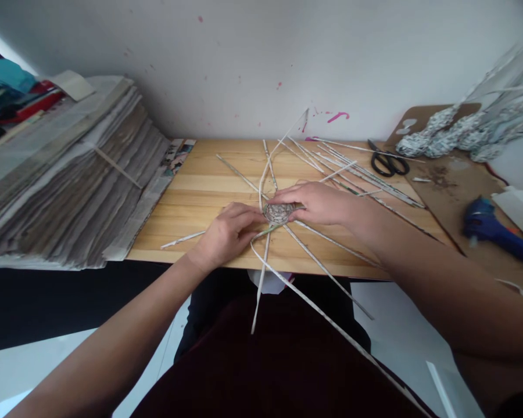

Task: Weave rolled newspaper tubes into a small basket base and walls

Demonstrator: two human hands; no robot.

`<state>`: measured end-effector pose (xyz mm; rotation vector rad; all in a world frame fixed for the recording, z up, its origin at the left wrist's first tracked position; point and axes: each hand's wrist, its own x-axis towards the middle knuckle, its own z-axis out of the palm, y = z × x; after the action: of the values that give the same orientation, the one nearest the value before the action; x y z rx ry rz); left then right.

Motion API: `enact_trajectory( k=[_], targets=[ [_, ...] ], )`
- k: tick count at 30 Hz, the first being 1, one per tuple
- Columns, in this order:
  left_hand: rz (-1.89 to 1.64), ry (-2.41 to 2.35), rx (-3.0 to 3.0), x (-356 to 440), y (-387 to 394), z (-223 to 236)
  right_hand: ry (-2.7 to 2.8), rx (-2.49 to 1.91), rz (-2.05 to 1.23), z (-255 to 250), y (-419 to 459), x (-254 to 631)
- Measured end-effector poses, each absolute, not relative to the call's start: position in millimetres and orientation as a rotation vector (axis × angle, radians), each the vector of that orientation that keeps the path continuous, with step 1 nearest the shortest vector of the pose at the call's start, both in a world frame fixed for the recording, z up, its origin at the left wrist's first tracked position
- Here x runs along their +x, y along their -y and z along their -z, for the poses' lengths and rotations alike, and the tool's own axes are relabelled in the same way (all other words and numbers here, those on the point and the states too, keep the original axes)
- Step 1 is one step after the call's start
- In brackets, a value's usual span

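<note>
A small round woven base [279, 213] of rolled paper strips lies on the wooden table, with several long paper tubes fanning out from it. My left hand [230, 232] grips its left edge, fingers bent and thumb close to the index finger. On the opposite side, my right hand [311, 202] holds the upper right edge, its fingers reaching over the top. One long paper tube [303, 296] loops out near my left fingertips and runs down right past the table's front edge. Another tube [261, 284] hangs over that edge toward my lap.
Several loose paper tubes [370, 177] lie at the back right beside black-handled scissors [387, 162]. A tall stack of newspapers [70, 180] stands at the left. At the right are a blue glue gun [499, 229] and paper-woven pieces [451, 133]. A wall [253, 69] rises behind the table.
</note>
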<state>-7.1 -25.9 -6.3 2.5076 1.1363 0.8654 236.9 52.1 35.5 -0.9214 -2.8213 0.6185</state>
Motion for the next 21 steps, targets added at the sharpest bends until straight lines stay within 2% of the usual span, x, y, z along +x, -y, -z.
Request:
enact_trajectory(
  k=[12, 21],
  targets=[
    [-0.91, -1.448, 2.323, -6, 41, 9, 2.878, -1.025, -0.555, -41, -51, 224],
    [-0.976, -1.453, 2.048, -6, 25, 12, 2.938, -1.054, -0.472, -40, -50, 222]
  ],
)
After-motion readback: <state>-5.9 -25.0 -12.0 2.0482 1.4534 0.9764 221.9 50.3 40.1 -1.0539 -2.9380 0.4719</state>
